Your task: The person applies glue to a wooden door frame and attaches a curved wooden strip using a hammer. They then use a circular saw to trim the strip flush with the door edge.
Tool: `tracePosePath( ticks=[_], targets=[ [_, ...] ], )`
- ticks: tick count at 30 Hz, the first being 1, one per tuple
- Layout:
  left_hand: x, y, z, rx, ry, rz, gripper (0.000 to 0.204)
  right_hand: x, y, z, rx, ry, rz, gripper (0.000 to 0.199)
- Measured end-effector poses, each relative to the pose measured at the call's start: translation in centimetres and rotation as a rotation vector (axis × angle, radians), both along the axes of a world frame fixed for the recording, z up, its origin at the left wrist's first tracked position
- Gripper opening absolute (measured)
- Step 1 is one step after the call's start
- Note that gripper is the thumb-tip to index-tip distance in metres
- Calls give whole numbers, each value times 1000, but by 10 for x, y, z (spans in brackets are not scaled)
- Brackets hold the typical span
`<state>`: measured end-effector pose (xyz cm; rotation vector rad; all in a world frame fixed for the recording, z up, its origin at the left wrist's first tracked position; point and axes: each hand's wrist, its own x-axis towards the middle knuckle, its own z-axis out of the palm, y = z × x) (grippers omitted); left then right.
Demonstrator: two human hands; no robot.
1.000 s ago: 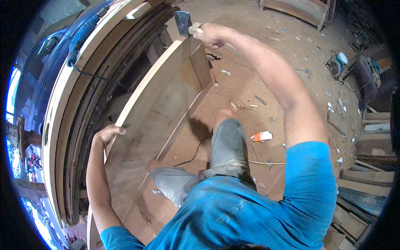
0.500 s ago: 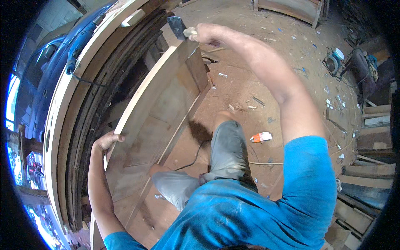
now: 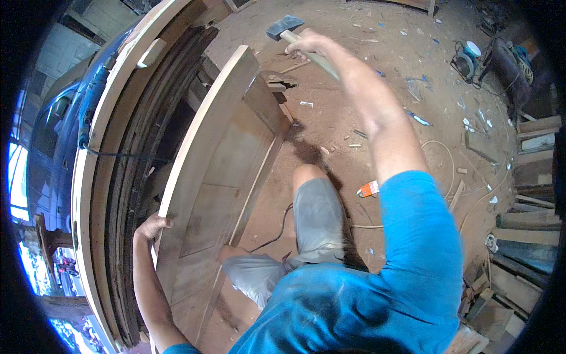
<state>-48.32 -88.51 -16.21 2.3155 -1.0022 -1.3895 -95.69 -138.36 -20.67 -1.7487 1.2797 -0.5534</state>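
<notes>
My right hand [image 3: 309,44] is closed round the pale wooden handle of a hammer [image 3: 285,27], whose dark, blocky metal head is raised above and right of a panel's far corner, apart from the wood. Standing on its long edge in front of me is the wooden panel [image 3: 221,159], like a door, with a framed face and a pale upper edge. My left hand [image 3: 154,227] is wrapped over that upper edge at the near part, thumb on the face towards me. Its other fingers are hidden behind the panel.
To the left lies a long pale board [image 3: 97,127] over stacked dark planks, with a blue corded power tool [image 3: 91,109] on it. An orange-and-white bottle [image 3: 368,189], cords and wood scraps lie on the dirt floor. Another power tool [image 3: 466,62] and timber stand at right.
My right hand has lifted the hammer away from the panel's far corner, to the right, and its head has turned. My left hand still grips the panel's edge. The view has shifted slightly.
</notes>
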Motion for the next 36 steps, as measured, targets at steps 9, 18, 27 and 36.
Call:
tracePosePath(
  ticks=[9,18,27,36],
  targets=[
    [-5,14,17,62,54,92,80,33,-3,-32,48,-58,253,17],
    [3,12,8,50,14,60,81,50,-10,-33,87,102,300,20],
    [8,-6,2,133,80,64,85,23,-36,-48,56,-79,-57,24],
    [23,16,4,125,120,116,93,32,-19,-51,5,-16,257,29]
  ],
)
